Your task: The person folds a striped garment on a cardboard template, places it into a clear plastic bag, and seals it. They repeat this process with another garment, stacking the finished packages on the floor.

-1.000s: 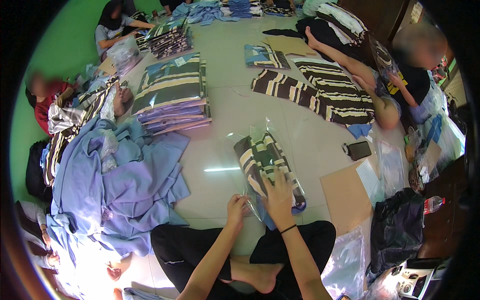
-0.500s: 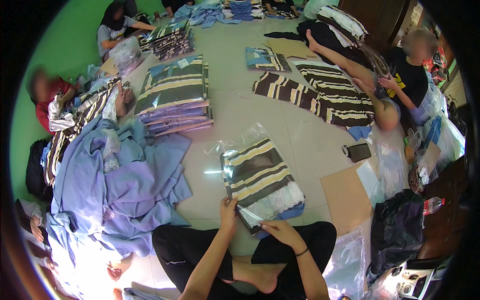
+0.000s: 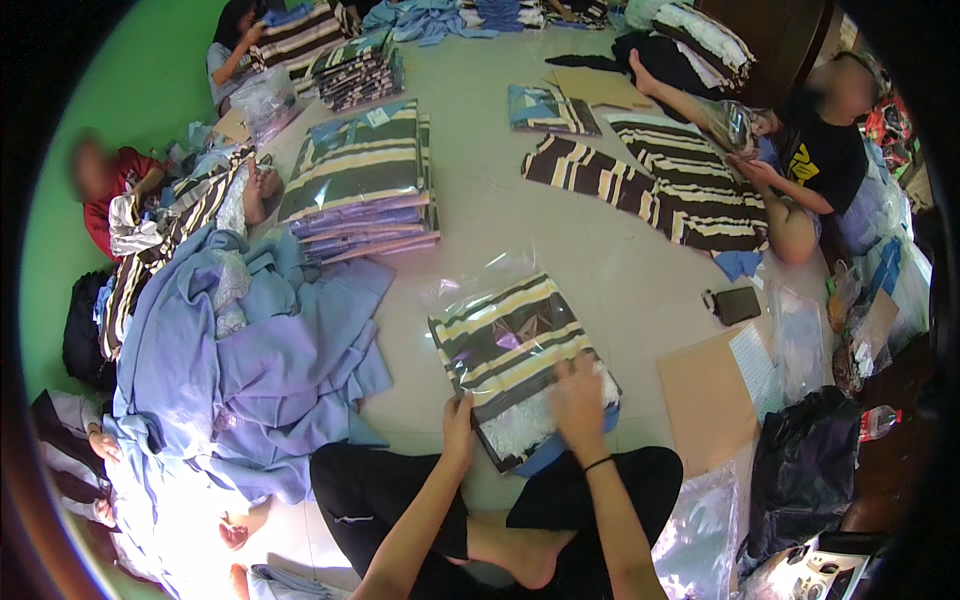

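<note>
A folded garment [image 3: 515, 335] with brown, cream and yellow stripes lies in front of my crossed legs, inside a clear plastic bag [image 3: 480, 285]. White lace [image 3: 515, 425] shows along its near end, with blue cloth [image 3: 543, 457] below. My left hand [image 3: 458, 428] is closed on the bag's near left edge. Over the right side of the package is my right hand [image 3: 583, 400], smeared by motion; whether its fingers grip the plastic cannot be made out. The bag's far end stands loose past the garment.
Blue cloth [image 3: 250, 350] is heaped at left, beside a stack of bagged garments [image 3: 360, 180]. Right of me are cardboard [image 3: 705, 395], a wallet-like dark item [image 3: 737, 305] and a black plastic bag [image 3: 805, 470]. A striped garment [image 3: 650, 190] lies near a seated person [image 3: 825, 150].
My right hand has moved from the package's near edge up and right over its right side. The left hand keeps its hold. A person at far left now lifts a striped garment.
</note>
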The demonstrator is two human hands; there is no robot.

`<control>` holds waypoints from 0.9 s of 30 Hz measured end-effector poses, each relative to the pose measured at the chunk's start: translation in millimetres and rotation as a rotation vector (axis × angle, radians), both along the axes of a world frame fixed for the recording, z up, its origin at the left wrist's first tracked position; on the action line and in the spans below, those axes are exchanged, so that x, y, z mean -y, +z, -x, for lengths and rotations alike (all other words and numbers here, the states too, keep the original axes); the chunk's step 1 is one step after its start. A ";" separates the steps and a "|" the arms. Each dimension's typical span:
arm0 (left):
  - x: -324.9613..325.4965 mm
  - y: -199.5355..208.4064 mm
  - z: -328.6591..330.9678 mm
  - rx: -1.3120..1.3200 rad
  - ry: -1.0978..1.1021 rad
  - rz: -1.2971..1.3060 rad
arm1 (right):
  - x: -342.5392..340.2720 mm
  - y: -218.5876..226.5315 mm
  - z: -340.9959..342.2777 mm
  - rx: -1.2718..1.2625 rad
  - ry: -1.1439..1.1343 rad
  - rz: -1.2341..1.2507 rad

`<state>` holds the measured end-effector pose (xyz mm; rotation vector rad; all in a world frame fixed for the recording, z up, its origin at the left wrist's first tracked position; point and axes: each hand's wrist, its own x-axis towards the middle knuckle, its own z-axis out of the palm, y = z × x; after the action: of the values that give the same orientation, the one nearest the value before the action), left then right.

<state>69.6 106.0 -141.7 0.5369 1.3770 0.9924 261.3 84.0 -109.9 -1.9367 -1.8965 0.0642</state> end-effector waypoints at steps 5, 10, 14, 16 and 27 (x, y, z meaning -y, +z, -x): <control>-12.9 -6.5 -4.7 -0.128 0.030 -0.126 | -4.3 -11.0 -59.0 -0.317 -0.504 0.288; -46.5 -8.6 2.5 -0.200 0.035 -0.258 | 16.0 -41.6 -86.1 -0.793 -0.414 0.235; -58.8 -1.1 16.6 -0.127 -0.002 -0.045 | 20.3 -48.6 -84.3 -0.922 -0.456 0.473; -53.3 0.8 23.6 -0.021 -0.004 0.023 | 18.9 -42.1 -80.7 -1.088 -0.361 0.422; -74.7 -34.0 66.8 -0.465 -0.220 -0.130 | 23.2 -21.1 -73.8 -1.181 -0.394 0.653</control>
<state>2.8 180.7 -175.7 1.0430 1.6232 0.8083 335.1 60.8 -131.0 -1.8528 -0.7124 1.4738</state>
